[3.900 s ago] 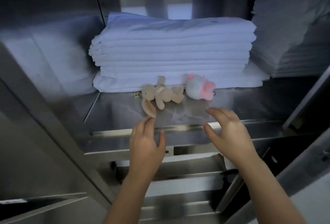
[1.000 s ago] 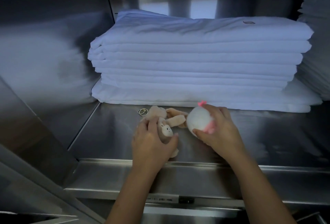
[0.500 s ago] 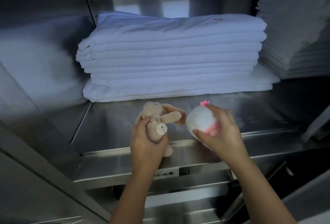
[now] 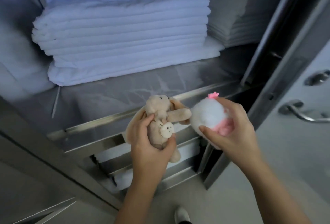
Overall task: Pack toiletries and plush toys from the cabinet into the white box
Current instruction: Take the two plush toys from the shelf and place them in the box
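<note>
My left hand [image 4: 151, 150] grips a beige plush rabbit [image 4: 160, 114] around its body; a small round cream face badge hangs on its belly. My right hand [image 4: 230, 130] holds a round white plush toy with pink parts [image 4: 208, 114] and a pink tuft on top. Both toys are lifted clear of the steel cabinet shelf [image 4: 110, 96] and held in front of its front edge, nearly touching each other. The white box is not in view.
A tall stack of folded white linen [image 4: 121, 36] fills the back of the shelf, with a second stack [image 4: 237, 12] to its right. Lower shelves [image 4: 151, 163] show below. The open steel cabinet door [image 4: 303, 113] with a lever handle [image 4: 300, 113] stands at right.
Both hands closed on the toys on the shelf, lifted them and drew them back past the shelf's front edge. The view has pulled away and swung right, showing the door.
</note>
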Demonstrator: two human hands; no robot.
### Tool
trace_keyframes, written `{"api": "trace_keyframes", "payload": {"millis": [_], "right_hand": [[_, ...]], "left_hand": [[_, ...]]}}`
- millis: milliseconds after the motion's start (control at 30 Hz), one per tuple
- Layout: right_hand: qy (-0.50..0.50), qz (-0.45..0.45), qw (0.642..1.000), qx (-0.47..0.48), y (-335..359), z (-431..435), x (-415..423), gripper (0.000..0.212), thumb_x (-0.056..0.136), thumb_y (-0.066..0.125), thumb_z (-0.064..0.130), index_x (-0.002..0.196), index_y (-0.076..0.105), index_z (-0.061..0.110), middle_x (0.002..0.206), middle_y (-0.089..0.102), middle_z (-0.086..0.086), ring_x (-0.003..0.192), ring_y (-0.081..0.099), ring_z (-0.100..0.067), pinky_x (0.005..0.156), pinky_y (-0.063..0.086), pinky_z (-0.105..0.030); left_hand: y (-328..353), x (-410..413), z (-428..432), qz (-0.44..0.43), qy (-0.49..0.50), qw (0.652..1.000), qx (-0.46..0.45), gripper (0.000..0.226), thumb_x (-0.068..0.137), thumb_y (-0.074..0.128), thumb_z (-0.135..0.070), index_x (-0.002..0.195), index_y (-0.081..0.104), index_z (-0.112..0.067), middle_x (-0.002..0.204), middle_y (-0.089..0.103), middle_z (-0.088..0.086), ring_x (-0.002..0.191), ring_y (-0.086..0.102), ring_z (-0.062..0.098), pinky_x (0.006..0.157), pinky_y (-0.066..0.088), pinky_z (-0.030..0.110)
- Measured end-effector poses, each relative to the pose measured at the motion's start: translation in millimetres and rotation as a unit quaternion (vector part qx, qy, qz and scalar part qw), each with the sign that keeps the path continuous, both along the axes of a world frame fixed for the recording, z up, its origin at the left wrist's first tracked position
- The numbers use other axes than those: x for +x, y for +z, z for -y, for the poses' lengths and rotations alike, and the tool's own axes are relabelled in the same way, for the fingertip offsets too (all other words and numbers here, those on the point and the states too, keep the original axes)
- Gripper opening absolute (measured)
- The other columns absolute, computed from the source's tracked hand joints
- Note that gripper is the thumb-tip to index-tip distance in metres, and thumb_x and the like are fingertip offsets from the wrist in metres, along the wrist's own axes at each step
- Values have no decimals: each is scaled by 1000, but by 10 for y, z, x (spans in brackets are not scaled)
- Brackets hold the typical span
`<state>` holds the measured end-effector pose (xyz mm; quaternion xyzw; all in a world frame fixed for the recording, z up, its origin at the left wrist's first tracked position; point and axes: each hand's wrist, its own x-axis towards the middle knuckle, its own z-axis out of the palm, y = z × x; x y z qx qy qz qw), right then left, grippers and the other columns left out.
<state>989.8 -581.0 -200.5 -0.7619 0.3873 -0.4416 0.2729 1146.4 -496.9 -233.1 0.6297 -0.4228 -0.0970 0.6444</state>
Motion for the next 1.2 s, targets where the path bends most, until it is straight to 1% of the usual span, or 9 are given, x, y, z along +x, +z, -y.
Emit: {"api": "trace_keyframes", "payload": {"millis": [167,233,333,400,500,633,867,1067,1200], "right_hand": [[-73,-10,997,5,-33,-463,-553,66,60,80,23,106,44,54,104,48,20,90,48,13,70,38,-2],[-102,-17,994,18,-49,-624,-819,70,60,82,21,106,42,55,100,48,22,85,51,9,68,40,-4],[-158,-20,986,47,-62,-858,-1261,66,58,75,32,108,42,60,99,45,31,75,57,-8,64,52,-27],[-192,-7,980,52,-70,-1010,-1586,66,59,74,32,108,42,62,99,44,35,71,57,-10,63,53,-32],[-246,16,968,52,-63,-1247,-2136,65,59,73,32,107,41,63,102,46,34,76,55,-6,62,50,-22],[-317,32,946,54,-70,-1591,-2968,64,59,73,29,105,43,62,101,49,33,80,54,1,67,39,-5],[-425,57,902,55,86,-2466,-4395,62,56,74,28,103,47,59,104,54,26,81,57,3,61,45,-7],[-536,94,838,43,55,-3287,-5290,64,60,83,19,107,48,46,107,54,12,67,56,3,62,43,-6],[-615,92,782,39,-66,-3853,-5672,64,58,78,25,108,46,51,110,51,23,87,52,9,66,41,-3]], "left_hand": [[-148,-443,-178,-13,-85,996,1,56,60,68,-36,111,47,-45,131,48,-12,122,46,5,93,43,18],[-150,-679,-233,-23,-128,991,14,56,59,66,-39,111,47,-45,130,47,-16,120,46,0,89,42,10],[-148,-1088,-294,-20,-175,984,25,58,57,71,-34,110,47,-44,122,48,-32,113,47,-10,82,38,2],[-149,-1400,-320,-23,-205,978,37,61,59,75,-24,107,47,-47,117,48,-38,108,47,-16,78,37,-1],[-134,-1946,-346,0,-263,964,41,60,64,78,-12,110,50,-39,119,49,-31,109,45,-18,79,35,-2],[-93,-2793,-424,14,-323,945,49,55,61,71,-33,109,48,-48,120,47,-37,119,44,-6,89,36,6],[-94,-4413,-805,2,-445,893,69,53,55,65,-44,104,48,-50,125,55,-9,117,50,5,90,38,8],[-53,-5514,-1201,28,-556,828,71,56,53,65,-49,106,50,-44,122,53,-17,112,48,-8,85,36,2],[-115,-6156,-1472,58,-620,778,83,55,52,66,-49,104,50,-46,121,56,-11,111,52,2,93,43,22]]}}
